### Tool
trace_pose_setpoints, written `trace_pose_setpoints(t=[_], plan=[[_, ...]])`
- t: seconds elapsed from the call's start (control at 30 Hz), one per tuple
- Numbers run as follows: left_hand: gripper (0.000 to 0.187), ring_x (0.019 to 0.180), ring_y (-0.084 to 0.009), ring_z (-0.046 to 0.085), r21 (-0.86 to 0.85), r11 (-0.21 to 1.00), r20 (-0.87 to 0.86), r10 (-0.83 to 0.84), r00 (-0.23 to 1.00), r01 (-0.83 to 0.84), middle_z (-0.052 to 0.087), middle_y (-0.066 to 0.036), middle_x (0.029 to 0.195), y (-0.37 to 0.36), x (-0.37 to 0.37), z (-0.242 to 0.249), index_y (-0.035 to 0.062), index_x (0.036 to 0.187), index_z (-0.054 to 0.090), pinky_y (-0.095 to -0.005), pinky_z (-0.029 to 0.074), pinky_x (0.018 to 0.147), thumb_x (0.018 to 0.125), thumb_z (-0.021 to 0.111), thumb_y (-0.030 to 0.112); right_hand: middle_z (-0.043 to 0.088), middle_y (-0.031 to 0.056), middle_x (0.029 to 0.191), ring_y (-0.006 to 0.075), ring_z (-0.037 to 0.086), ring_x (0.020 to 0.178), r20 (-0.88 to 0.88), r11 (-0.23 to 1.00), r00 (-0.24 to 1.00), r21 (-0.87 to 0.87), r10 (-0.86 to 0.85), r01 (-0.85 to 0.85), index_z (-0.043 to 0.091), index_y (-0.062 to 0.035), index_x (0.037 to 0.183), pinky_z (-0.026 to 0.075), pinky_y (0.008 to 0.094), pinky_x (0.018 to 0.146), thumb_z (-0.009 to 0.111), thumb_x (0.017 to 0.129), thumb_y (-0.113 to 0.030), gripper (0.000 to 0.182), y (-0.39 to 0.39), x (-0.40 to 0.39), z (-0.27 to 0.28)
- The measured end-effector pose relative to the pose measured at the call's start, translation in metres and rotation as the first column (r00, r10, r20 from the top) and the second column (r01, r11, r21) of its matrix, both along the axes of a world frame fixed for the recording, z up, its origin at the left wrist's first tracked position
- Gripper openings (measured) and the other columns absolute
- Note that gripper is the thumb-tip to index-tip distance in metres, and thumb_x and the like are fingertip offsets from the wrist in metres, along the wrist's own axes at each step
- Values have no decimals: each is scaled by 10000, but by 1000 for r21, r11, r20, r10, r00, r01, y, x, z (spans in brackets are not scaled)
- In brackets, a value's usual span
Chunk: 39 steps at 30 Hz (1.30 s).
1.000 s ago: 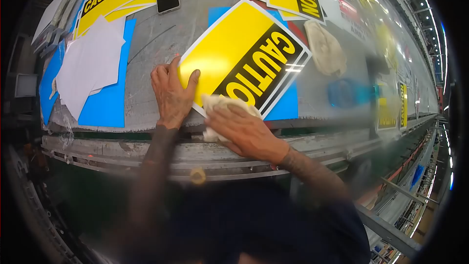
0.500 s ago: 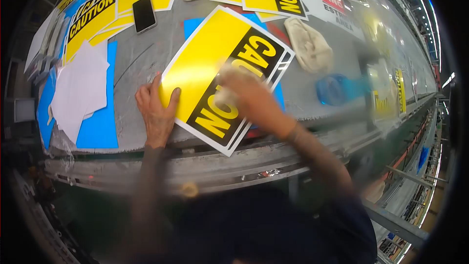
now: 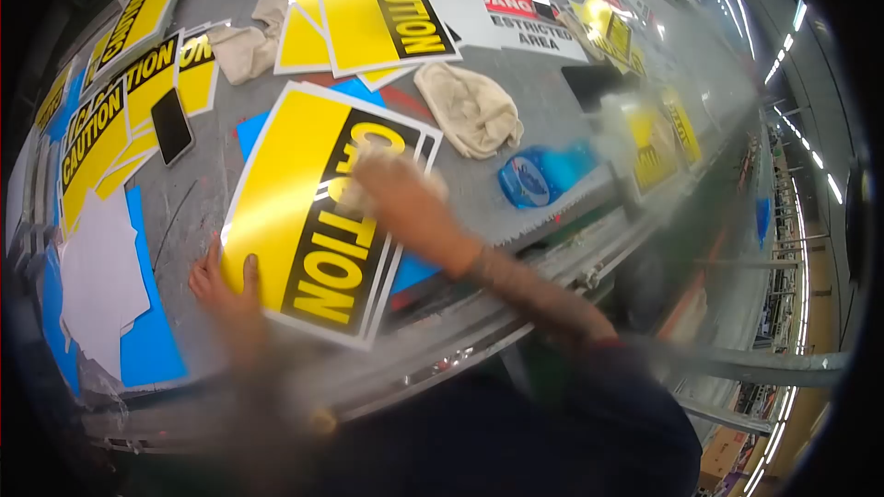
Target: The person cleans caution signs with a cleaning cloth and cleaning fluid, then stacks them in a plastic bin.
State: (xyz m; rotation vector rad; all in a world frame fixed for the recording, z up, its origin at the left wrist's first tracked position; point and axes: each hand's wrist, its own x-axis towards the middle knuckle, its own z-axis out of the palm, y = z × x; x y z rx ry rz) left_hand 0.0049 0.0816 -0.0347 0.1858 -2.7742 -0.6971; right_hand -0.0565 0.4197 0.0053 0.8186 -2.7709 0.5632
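A yellow and black CAUTION sign (image 3: 276,175) lies tilted on the table, partly over a blue sheet (image 3: 414,271). At its lower left edge, my left hand (image 3: 228,290) has its fingers spread, with the thumb resting on the sign's face. My right hand (image 3: 405,207) is closed around a whitish cloth (image 3: 366,175), pressed onto the black lettered band; motion blurs its edges and it covers some letters. Beyond the sign is a crumpled cream cloth (image 3: 470,110). To the right lies a blue bottle (image 3: 534,178) on its side.
More CAUTION signs (image 3: 354,23) lie across the back and left. A black phone (image 3: 171,127) rests near the left stack, and white paper (image 3: 103,285) covers another blue sheet. At the back right is a RESTRICTED AREA sign (image 3: 520,28). The metal table edge (image 3: 451,364) runs in front.
The camera view has swung, so the table contents sit further left and lower. My right hand with the cloth has moved up the lettered band; the left hand stays at the sign's edge.
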Motion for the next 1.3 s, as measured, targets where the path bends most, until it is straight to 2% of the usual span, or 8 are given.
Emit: trace_pose_setpoints(t=[0.07, 0.17, 0.37, 0.57, 0.7, 0.83, 1.03, 1.3], plan=[[630, 1343, -413, 471, -39, 999, -19, -6, 1000, 5, 557, -226, 1364, -2, -2, -5, 95, 1581, 576, -563, 362, 1194, 1060, 716, 420, 619, 154, 1496, 321, 585, 1409, -113, 976, 979, 154, 171, -153, 573, -15, 1483, 454, 462, 1199, 651, 981, -154, 526, -51, 61, -17], [627, 1336, -415, 475, -27, 1000, 6, 5, 1000, -5, 558, -230, 1368, -1, -2, -1, 94, 1577, 578, -564, 365, 1191, 1057, 722, 412, 610, 138, 1488, 312, 574, 1433, -31, 903, 920, -177, 392, -391, 594, -52, 1451, 444, 455, 1208, 647, 991, -174, 479, -59, 83, -5], [629, 1292, -425, 499, -35, 999, -77, -35, 996, 33, 572, -246, 1327, -2, -2, -2, 90, 1565, 591, -549, 390, 1157, 1037, 748, 393, 561, 186, 1566, 429, 469, 1514, -170, 990, 977, 33, -128, 136, 618, -42, 1484, 356, 591, 1221, 685, 1005, -258, 529, 15, -24, 0], [649, 1273, -406, 508, 2, 1000, -88, -6, 996, 7, 587, -215, 1268, 4, -2, 6, 90, 1534, 625, -545, 411, 1137, 978, 818, 363, 562, 207, 1570, 409, 523, 1468, 184, 928, 913, -152, 365, -340, 582, -29, 1472, 402, 546, 1227, 707, 1022, -369, 577, -46, 95, 21], [651, 1277, -403, 500, 65, 998, -69, 6, 998, -1, 580, -207, 1276, 8, 0, 7, 87, 1537, 622, -540, 406, 1140, 976, 821, 351, 602, 238, 1539, 400, 553, 1448, -62, 980, 980, -70, -191, 187, 549, 58, 1519, 383, 523, 1250, 654, 1075, -345, 608, 33, -4, 12], [667, 1265, -390, 504, 11, 1000, -90, -24, 996, 25, 574, -199, 1267, 3, -1, 1, 86, 1549, 611, -539, 410, 1129, 971, 825, 340, 518, 291, 1616, 430, 489, 1522, -35, 990, 999, 142, -16, 21, 504, 86, 1547, 344, 535, 1289, 630, 1071, -299, 625, -35, 68, 7], [680, 1266, -396, 503, 30, 999, -52, -23, 998, 24, 571, -205, 1260, 1, -1, 0, 89, 1559, 601, -545, 410, 1127, 966, 826, 334, 564, 287, 1558, 448, 526, 1470, -123, 974, 967, -53, -224, 219, 557, 75, 1491, 367, 542, 1274, 657, 1030, -240, 567, 29, -19, -10], [685, 1283, -396, 502, 10, 1000, -43, -18, 999, 19, 570, -210, 1289, 1, -3, 1, 105, 1575, 592, -539, 409, 1129, 976, 813, 351, 580, 269, 1560, 399, 532, 1483, -40, 996, 999, -85, -23, 19, 602, 40, 1486, 350, 514, 1286, 637, 1082, -282, 518, -9, -5, 7]])
